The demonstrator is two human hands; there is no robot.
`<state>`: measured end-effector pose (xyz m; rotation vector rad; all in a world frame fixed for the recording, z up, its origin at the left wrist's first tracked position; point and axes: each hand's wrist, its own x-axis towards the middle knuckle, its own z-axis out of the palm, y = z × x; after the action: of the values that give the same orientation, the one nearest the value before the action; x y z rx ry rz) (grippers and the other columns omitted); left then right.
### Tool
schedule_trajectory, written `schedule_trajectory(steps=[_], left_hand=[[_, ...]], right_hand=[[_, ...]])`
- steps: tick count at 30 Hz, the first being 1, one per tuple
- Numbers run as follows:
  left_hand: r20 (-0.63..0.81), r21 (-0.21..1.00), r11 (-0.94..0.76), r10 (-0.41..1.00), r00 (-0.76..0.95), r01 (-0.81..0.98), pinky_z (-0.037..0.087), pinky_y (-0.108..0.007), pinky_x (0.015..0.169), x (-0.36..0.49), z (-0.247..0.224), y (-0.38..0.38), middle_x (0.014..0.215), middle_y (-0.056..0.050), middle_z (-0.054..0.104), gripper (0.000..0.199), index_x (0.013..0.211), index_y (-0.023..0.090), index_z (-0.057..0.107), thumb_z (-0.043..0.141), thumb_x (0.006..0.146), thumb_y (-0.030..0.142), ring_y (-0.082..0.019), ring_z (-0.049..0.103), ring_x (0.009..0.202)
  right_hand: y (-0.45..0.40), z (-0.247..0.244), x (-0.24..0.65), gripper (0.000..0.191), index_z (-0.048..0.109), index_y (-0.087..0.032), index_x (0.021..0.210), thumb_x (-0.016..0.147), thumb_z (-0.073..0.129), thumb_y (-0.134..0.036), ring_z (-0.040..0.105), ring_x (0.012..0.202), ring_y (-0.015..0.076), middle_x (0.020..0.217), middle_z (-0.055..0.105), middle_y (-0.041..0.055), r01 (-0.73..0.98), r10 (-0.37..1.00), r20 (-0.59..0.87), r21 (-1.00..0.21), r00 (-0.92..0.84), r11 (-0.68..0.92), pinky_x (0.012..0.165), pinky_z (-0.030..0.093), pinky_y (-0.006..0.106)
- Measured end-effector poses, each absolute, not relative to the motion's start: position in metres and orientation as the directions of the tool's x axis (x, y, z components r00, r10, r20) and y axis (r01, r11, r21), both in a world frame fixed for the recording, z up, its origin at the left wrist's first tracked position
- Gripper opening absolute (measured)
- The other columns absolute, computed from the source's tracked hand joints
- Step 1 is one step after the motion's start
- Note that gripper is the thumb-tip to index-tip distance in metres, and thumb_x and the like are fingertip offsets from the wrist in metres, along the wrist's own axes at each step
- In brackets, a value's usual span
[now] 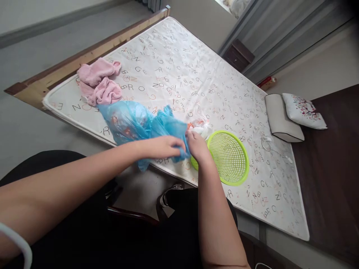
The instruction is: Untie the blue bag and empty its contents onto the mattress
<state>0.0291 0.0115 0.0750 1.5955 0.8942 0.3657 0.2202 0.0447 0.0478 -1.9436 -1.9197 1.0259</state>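
Note:
A blue plastic bag [127, 121] lies on the mattress near its front edge, its near end bunched up. Whitish and orange-red contents show through its thin film, but their kind is unclear. My left hand [165, 147], slightly blurred, has its fingers curled on the loose part of the bag. Closed in a pinch, my right hand [197, 144] grips the bag's right end. Just beyond it is a clear plastic bag [203, 129] with orange-red bits. A lime-green mesh basket [245, 164] lies tipped on its side, partly behind my right wrist.
Pink cloth [98, 80] is heaped left of the blue bag. The mattress [168, 56] has a letter print and a wooden bed frame [84, 56]. A beige cushion [280, 116] and a white pillow [304, 112] rest by the dark headboard [336, 160]. A small dark cabinet [238, 56] stands beyond.

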Motion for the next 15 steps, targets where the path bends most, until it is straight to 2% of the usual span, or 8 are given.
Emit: schedule_trajectory(steps=[1,3,5,7,10,12,13,15], left_hand=[[-0.293,0.916,-0.041,0.613,0.734,0.399,0.051,-0.029,0.093,0.035,0.073,0.003,0.111,-0.002,0.076,0.024,0.104,0.022,0.073,0.059,0.086,0.025,-0.02,0.069,0.1],[-0.371,0.868,-0.143,0.452,0.812,0.476,0.051,-0.03,0.092,0.042,0.067,-0.009,0.114,-0.002,0.076,0.029,0.111,0.024,0.074,0.059,0.086,0.027,-0.021,0.069,0.1],[-0.435,0.826,-0.209,0.352,0.829,0.523,0.052,-0.034,0.091,0.045,0.061,-0.017,0.119,-0.004,0.076,0.037,0.121,0.026,0.073,0.063,0.087,0.038,-0.026,0.069,0.102],[-0.475,0.801,-0.233,0.314,0.822,0.551,0.051,-0.036,0.092,0.044,0.058,-0.018,0.127,-0.006,0.074,0.05,0.132,0.028,0.069,0.065,0.086,0.049,-0.029,0.069,0.108],[-0.421,0.823,-0.22,0.383,0.822,0.524,0.049,-0.033,0.099,0.032,0.066,-0.008,0.137,-0.006,0.069,0.054,0.137,0.027,0.066,0.063,0.088,0.05,-0.027,0.066,0.119],[-0.406,0.798,-0.199,0.522,0.751,0.569,0.049,-0.031,0.097,0.016,0.074,0.005,0.133,-0.007,0.071,0.053,0.14,0.027,0.062,0.058,0.093,0.051,-0.025,0.068,0.113],[-0.419,0.754,-0.182,0.607,0.676,0.631,0.05,-0.032,0.094,0.005,0.077,0.012,0.13,-0.008,0.072,0.055,0.144,0.027,0.058,0.054,0.095,0.052,-0.025,0.069,0.109],[-0.448,0.591,-0.137,0.764,0.465,0.795,0.051,-0.038,0.093,-0.018,0.076,0.026,0.128,-0.012,0.073,0.062,0.153,0.026,0.048,0.049,0.098,0.055,-0.029,0.07,0.106]], right_hand=[[0.044,0.045,0.219,0.049,0.07,-0.02,0.111,0.104,0.033,-0.052,0.068,0.111,0.0272,0.116,0.074,0.0123,0.719,0.94,-0.318,-0.681,-0.125,-0.135,0.099,0.051,0.041],[0.043,0.038,0.216,0.049,0.064,-0.021,0.13,0.101,0.043,-0.055,0.068,0.114,0.0259,0.124,0.072,0.0119,0.648,0.908,-0.374,-0.742,-0.19,-0.17,0.101,0.051,0.041],[0.042,0.033,0.212,0.052,0.057,-0.02,0.141,0.095,0.061,-0.043,0.068,0.113,0.0258,0.124,0.071,0.0132,0.686,0.863,-0.438,-0.71,-0.251,-0.16,0.101,0.051,0.042],[0.041,0.031,0.211,0.054,0.056,-0.019,0.142,0.089,0.065,-0.023,0.067,0.114,0.026,0.124,0.071,0.0136,0.749,0.877,-0.4,-0.659,-0.267,-0.072,0.104,0.05,0.042],[0.043,0.04,0.216,0.046,0.063,-0.017,0.132,0.089,0.05,-0.01,0.064,0.12,0.0265,0.126,0.068,0.0143,0.787,0.983,-0.107,-0.615,-0.148,0.052,0.11,0.046,0.045],[0.045,0.05,0.223,0.043,0.065,-0.015,0.126,0.091,0.042,-0.01,0.061,0.122,0.0273,0.125,0.066,0.0158,0.802,0.989,0.139,-0.585,-0.043,0.117,0.112,0.045,0.047],[0.046,0.054,0.227,0.043,0.066,-0.015,0.124,0.091,0.039,-0.011,0.06,0.122,0.0274,0.124,0.066,0.0162,0.808,0.973,0.231,-0.57,-0.019,0.151,0.112,0.045,0.048],[0.048,0.06,0.236,0.044,0.067,-0.016,0.122,0.09,0.036,-0.01,0.058,0.124,0.027,0.124,0.064,0.0162,0.81,0.944,0.329,-0.544,-0.035,0.219,0.112,0.045,0.048]])
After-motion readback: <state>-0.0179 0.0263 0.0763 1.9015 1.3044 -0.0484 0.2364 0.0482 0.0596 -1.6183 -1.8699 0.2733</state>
